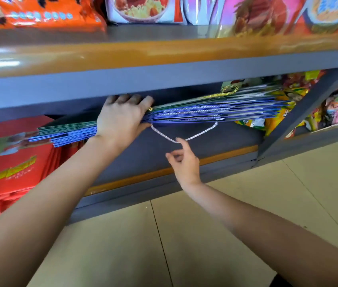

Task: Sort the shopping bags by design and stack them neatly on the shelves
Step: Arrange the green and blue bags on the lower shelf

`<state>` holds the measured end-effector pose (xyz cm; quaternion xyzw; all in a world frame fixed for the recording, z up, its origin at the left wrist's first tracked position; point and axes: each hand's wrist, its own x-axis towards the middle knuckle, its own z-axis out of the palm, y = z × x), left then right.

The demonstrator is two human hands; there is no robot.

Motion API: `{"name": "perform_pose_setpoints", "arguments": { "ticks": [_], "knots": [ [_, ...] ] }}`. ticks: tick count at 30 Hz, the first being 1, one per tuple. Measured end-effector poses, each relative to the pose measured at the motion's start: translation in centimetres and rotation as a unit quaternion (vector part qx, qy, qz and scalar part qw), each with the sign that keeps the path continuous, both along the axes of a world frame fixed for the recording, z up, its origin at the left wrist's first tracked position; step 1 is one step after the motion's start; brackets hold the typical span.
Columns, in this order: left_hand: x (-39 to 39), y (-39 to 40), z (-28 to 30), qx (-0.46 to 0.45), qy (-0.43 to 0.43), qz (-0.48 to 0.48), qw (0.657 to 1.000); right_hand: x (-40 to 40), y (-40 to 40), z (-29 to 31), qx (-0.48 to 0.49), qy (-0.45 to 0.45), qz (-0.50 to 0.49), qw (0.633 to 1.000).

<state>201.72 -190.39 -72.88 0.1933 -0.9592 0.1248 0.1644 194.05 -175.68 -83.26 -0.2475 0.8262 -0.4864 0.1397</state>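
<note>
A flat stack of blue and green paper shopping bags is held edge-on, level with the gap under the grey shelf board. My left hand grips the stack around its middle, fingers over the top and thumb beneath. A white cord handle hangs in a loop below the stack. My right hand is just under that loop, its index fingertip touching the cord, the other fingers loosely curled. A yellow cord handle sticks up from the top of the stack.
Red shopping bags stand on the lower shelf at the left. Snack packets fill the right end of that shelf, more line the upper shelf. A diagonal grey brace crosses at the right. Tiled floor lies below.
</note>
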Motion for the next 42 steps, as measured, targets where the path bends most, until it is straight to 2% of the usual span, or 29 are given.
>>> {"name": "perform_pose_setpoints", "arguments": {
  "ticks": [2, 4, 6, 8, 11, 13, 15, 16, 18, 21, 24, 26, 27, 30, 34, 37, 42],
  "knots": [
    [0.0, 0.1, 0.3, 0.008, -0.021, 0.015, 1.000, -0.6, -0.9, -0.2, -0.043, 0.068, -0.057, 0.995],
    [0.2, 0.6, -0.4, 0.005, -0.034, 0.009, 0.999, -1.2, -1.4, -0.8, -0.024, 0.101, -0.074, 0.992],
    [0.8, 1.6, -2.0, -0.014, -0.044, -0.012, 0.999, -1.2, -1.7, -1.4, 0.106, 0.121, -0.025, 0.987],
    [1.5, 2.1, -4.1, -0.027, -0.048, -0.029, 0.998, -0.8, -2.2, -1.3, 0.253, 0.118, 0.005, 0.960],
    [2.0, 2.8, -6.6, -0.025, -0.065, -0.036, 0.997, 0.2, -1.5, -0.2, 0.339, 0.120, 0.047, 0.932],
    [2.1, 3.1, -7.2, -0.029, -0.066, -0.029, 0.997, 1.3, -0.1, 0.3, 0.366, 0.203, 0.096, 0.903],
    [2.0, 2.8, -6.9, -0.036, -0.051, -0.027, 0.998, 2.9, 1.4, 1.0, 0.396, 0.287, 0.175, 0.854],
    [1.9, 2.7, -6.8, -0.038, -0.051, -0.028, 0.998, 3.3, 1.9, 1.5, 0.400, 0.292, 0.198, 0.846],
    [1.8, 2.6, -6.6, -0.038, -0.050, -0.031, 0.998, 2.9, 2.4, 3.5, 0.395, 0.282, 0.201, 0.851],
    [2.0, 2.7, -7.2, -0.038, -0.057, -0.034, 0.997, 1.1, 2.8, 6.0, 0.340, 0.367, 0.202, 0.842],
    [2.1, 2.7, -7.3, -0.040, -0.055, -0.038, 0.997, 0.8, 3.3, 6.5, 0.206, 0.439, 0.181, 0.855],
    [2.0, 2.6, -6.9, -0.042, -0.056, -0.040, 0.997, -0.1, 3.6, 6.0, 0.101, 0.502, 0.170, 0.842],
    [1.9, 2.5, -6.7, -0.043, -0.056, -0.040, 0.997, -1.2, 3.7, 5.7, 0.082, 0.516, 0.179, 0.834],
    [1.6, 2.3, -5.9, -0.036, -0.063, -0.033, 0.997, -5.8, 5.0, 5.5, 0.166, 0.499, 0.172, 0.833],
    [1.1, 1.7, -4.2, -0.027, -0.051, -0.022, 0.998, -10.5, 7.3, 3.8, 0.299, 0.503, 0.113, 0.803],
    [0.7, 1.6, -3.9, -0.017, -0.067, -0.030, 0.997, -11.7, 6.7, 3.5, 0.283, 0.520, 0.074, 0.802],
    [1.1, 2.1, -4.2, -0.019, -0.085, -0.030, 0.996, -12.1, 6.4, 2.6, 0.265, 0.551, 0.087, 0.787]
  ]
}}
